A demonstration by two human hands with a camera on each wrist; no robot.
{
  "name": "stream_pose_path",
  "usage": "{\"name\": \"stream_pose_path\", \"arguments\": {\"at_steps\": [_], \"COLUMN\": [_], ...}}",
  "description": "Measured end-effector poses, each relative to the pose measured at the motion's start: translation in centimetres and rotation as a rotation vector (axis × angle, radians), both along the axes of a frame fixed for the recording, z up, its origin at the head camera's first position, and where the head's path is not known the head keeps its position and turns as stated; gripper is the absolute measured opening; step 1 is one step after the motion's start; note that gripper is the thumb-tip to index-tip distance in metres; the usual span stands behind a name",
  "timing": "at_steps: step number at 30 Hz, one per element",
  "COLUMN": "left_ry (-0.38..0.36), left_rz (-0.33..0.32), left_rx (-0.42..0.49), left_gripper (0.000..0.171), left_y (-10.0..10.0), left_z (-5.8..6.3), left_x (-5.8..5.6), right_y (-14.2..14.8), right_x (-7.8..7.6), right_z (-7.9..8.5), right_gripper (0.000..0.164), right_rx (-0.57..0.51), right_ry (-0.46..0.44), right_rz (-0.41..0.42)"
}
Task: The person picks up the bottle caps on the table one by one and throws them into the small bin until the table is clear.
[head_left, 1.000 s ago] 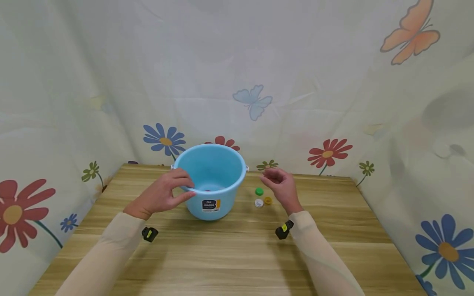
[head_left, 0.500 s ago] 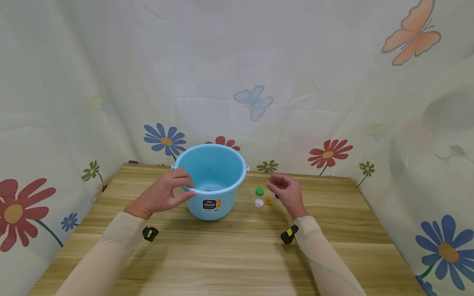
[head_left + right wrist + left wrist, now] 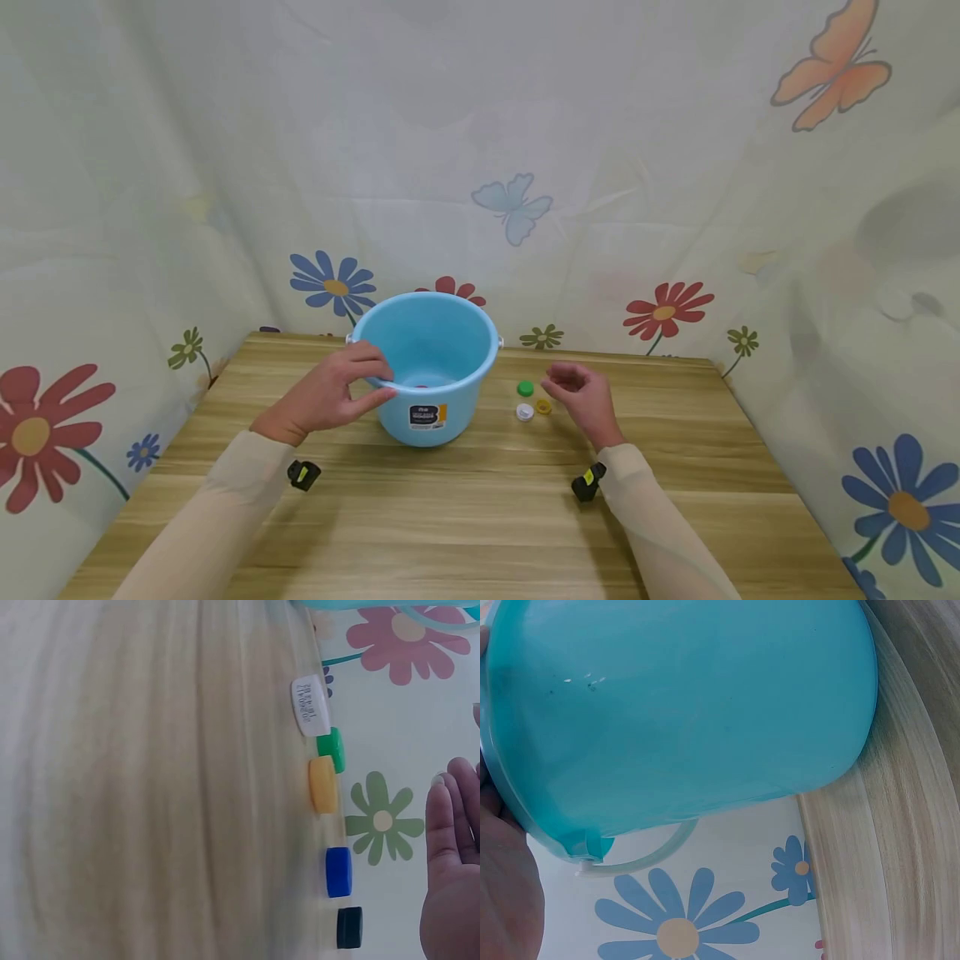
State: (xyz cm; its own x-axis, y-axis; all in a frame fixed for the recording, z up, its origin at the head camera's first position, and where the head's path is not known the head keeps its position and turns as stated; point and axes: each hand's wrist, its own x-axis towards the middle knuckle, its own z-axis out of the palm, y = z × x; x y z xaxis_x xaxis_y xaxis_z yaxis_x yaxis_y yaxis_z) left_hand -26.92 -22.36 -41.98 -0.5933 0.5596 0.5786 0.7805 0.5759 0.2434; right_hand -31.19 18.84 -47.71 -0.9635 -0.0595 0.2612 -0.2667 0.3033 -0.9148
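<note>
My left hand (image 3: pixel 337 387) grips the near rim of a light blue bucket (image 3: pixel 465 408), thumb outside and fingers over the edge. In the left wrist view the bucket's side (image 3: pixel 690 712) fills most of the frame. My right hand (image 3: pixel 585 398) hovers over the table to the right of the bucket, fingers loosely bent and nothing seen between them. Close to it lie a green bottle cap (image 3: pixel 526 388), a white cap (image 3: pixel 524 412) and a yellow cap (image 3: pixel 543 407). The right wrist view also shows a blue cap (image 3: pixel 339 872) and a black cap (image 3: pixel 349 928), both hidden in the head view.
The wooden table (image 3: pixel 450 517) meets a flower-printed curtain (image 3: pixel 420 167) at its back and sides. A small reddish thing (image 3: pixel 422 386) shows inside the bucket, just over the near rim. The bucket's pale handle (image 3: pixel 652 855) hangs behind it.
My right hand has shifted a little to the right, away from the bucket. A blue cap showed beside it half a second ago and is now covered. My left hand and the bucket have stayed put.
</note>
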Motion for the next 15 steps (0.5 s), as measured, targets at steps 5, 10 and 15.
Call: {"name": "stream_pose_path", "arguments": {"at_steps": [5, 10, 15], "left_ry": [-0.005, -0.001, -0.003], "left_rz": [0.005, 0.009, 0.009], "left_rx": [0.004, -0.001, 0.001], "left_gripper": [0.017, 0.017, 0.017], "left_y": [0.0, 0.1, 0.1], "left_z": [0.0, 0.0, 0.0], "left_x": [0.1, 0.1, 0.1], "right_y": [0.5, 1.1, 1.4], "right_x": [-1.3, -2.4, -2.3], "right_z": [-2.0, -4.0, -4.5], "right_gripper": [0.040, 0.041, 0.039], "right_rx": [0.008, 0.014, 0.049], "right_ry": [-0.005, -0.022, -0.037], "right_rz": [0.003, -0.010, -0.026]}}
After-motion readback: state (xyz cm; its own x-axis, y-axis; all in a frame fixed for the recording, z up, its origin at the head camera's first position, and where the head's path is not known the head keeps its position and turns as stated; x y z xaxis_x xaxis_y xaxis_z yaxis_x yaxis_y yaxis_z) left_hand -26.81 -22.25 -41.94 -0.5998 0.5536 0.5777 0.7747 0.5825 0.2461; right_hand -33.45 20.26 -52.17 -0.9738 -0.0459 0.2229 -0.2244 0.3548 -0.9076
